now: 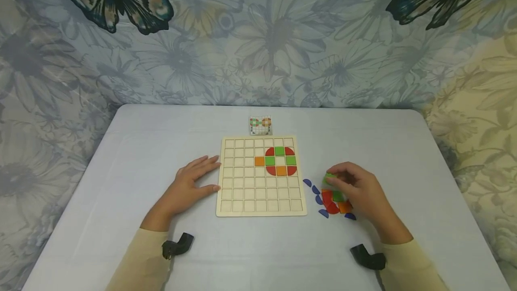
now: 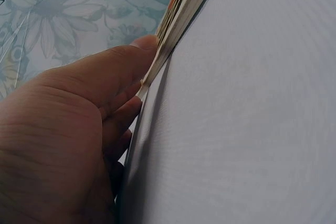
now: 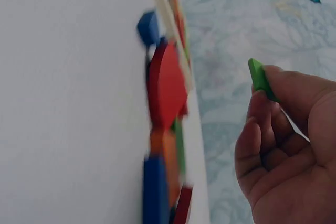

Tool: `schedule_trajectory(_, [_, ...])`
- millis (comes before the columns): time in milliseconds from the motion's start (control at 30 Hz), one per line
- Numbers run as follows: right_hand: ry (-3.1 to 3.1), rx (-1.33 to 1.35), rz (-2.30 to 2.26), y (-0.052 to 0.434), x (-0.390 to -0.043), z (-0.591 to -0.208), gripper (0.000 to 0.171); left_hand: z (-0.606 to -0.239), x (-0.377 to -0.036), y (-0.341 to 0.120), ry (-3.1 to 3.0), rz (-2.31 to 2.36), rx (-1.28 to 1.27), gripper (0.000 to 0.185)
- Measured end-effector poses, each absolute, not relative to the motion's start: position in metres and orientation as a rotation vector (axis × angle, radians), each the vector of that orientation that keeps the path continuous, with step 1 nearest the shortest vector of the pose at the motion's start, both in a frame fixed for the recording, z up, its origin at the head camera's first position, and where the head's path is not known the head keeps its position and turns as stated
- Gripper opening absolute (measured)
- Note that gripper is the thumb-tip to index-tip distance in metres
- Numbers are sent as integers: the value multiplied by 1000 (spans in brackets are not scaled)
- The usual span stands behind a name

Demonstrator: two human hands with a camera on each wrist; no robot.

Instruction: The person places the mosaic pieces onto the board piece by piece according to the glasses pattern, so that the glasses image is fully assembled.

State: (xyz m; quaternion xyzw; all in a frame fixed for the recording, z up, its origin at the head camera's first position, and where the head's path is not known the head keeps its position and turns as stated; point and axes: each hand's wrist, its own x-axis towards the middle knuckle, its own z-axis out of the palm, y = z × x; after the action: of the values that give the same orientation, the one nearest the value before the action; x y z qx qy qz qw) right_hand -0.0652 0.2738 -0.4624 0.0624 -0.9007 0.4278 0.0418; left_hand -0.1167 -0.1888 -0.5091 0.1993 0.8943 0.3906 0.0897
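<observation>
A green square tile [image 3: 258, 77] is pinched between the thumb and fingertips of my right hand [image 1: 362, 194], held up over a small pile of loose tiles. In that pile lie red tiles [image 1: 332, 209], a green tile [image 1: 337, 196] and orange tiles [image 1: 345, 207]. My left hand [image 1: 183, 188] rests with extended fingers and thumb at the left edge of a pale wooden grid board [image 1: 238, 183]. Red rounded pieces [image 1: 269, 152], green squares [image 1: 279, 151] and orange squares [image 1: 259, 161] fill a ring-like pattern at the board's upper right.
Several blue half-round pieces [image 1: 316, 189] are scattered between the board and the pile. Behind the board's far edge is a small pattern card [image 1: 260, 125]. A white cloth [image 1: 161, 138] covers the table, and a flowered backdrop [image 1: 278, 44] rises beyond it.
</observation>
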Motion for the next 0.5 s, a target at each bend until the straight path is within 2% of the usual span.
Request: schedule_trajectory(500, [-2697,513,1514,186,-104,-456,13,-510,-117,-189,2660,1187,605,70])
